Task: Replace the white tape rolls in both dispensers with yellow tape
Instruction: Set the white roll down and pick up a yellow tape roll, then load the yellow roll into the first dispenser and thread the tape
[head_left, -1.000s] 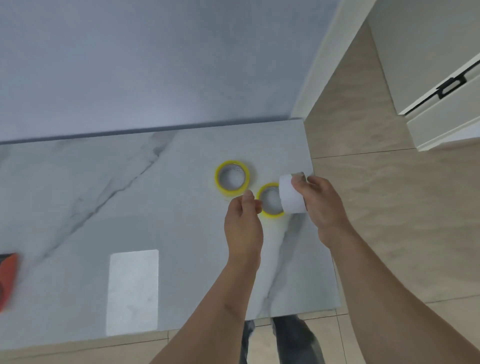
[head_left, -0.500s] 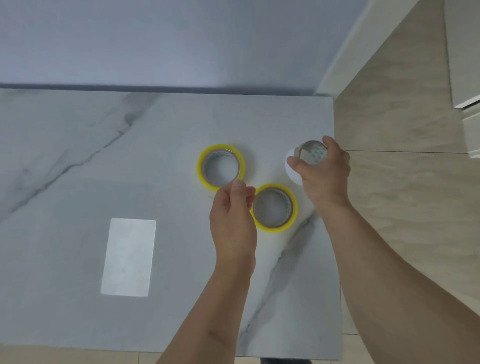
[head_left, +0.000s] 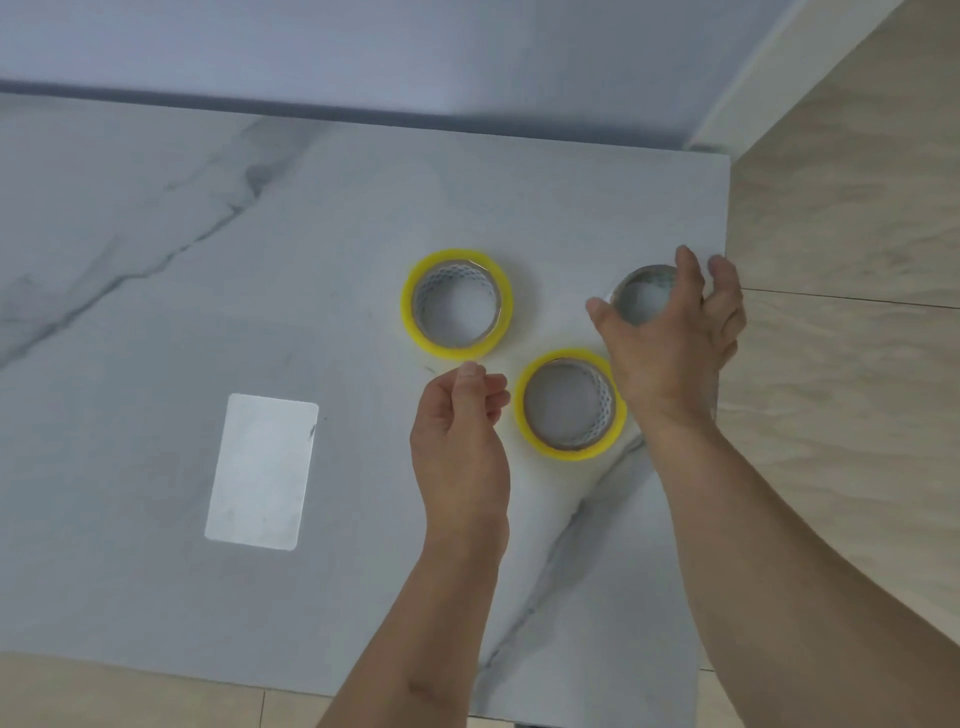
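Two yellow tape rolls lie flat on the marble table (head_left: 311, 234), one further back (head_left: 408, 312) and one nearer me (head_left: 566, 454). A white tape roll (head_left: 647, 271) lies flat close to the table's right edge. My right hand (head_left: 670, 353) is over it, with the thumb on its left side, the index finger on its far rim and the other fingers lifted. My left hand (head_left: 460, 431) hovers between the two yellow rolls, its fingers loosely curled and nothing in them. No dispenser is in view.
The table's right edge runs just past the white roll, with beige tiled floor (head_left: 841, 364) beyond it. A pale wall (head_left: 415, 47) stands behind the table. A bright rectangular patch of light (head_left: 262, 470) shows on the tabletop to the left.
My right hand carried the white roll rightward and laid it flat near the table's edge. My fingers have spread since. The view shifted right, and the red object at the left left the frame.
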